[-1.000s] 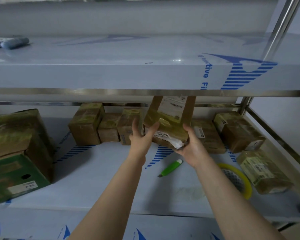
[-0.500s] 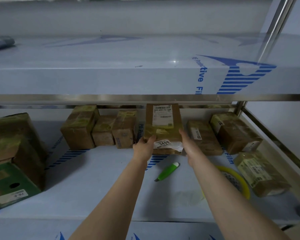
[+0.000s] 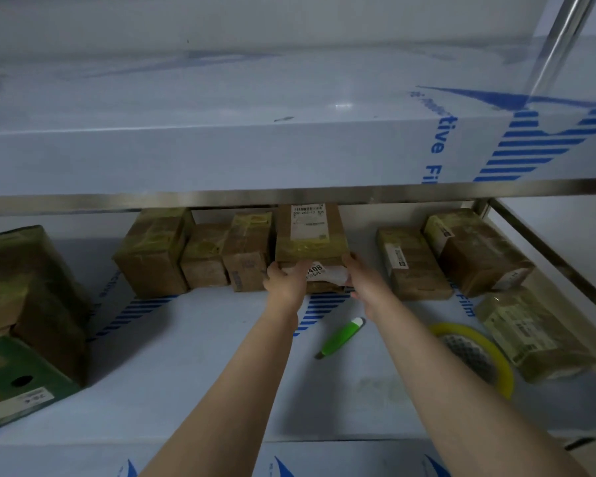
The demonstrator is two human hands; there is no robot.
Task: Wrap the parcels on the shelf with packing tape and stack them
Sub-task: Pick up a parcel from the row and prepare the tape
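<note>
Holding: your left hand (image 3: 284,280) and right hand (image 3: 363,282) clasp one held parcel (image 3: 310,235) between them, at the back of the lower shelf (image 3: 186,366).
Left fingers: curled against the held parcel's near-left corner, with the thumb laid over its front face beside the white sticker (image 3: 320,270).
Right fingers: closed on the near-right corner, thumb up at the top edge. The fingertips are hidden by the box.
Held parcel: straight ahead of your fingertips. Its long top face runs away from you under the upper shelf (image 3: 221,156), with the shipping label facing up. You cannot tell whether its base rests on the lower shelf.
Left of your left fingers: a row of three parcels (image 3: 203,259), the nearest one just beside the held parcel.
Right of your right fingers: two brown parcels (image 3: 410,263), standing apart from the held parcel.
Nearer you than your fingers: a green cutter (image 3: 341,337) lies flat between your forearms.
Right of your right forearm: the tape roll (image 3: 506,376), yellow and lying flat, just beside a labelled parcel (image 3: 534,335).
Far left of your left fingers: a large taped box (image 3: 31,287) beside a green box (image 3: 14,380).
</note>
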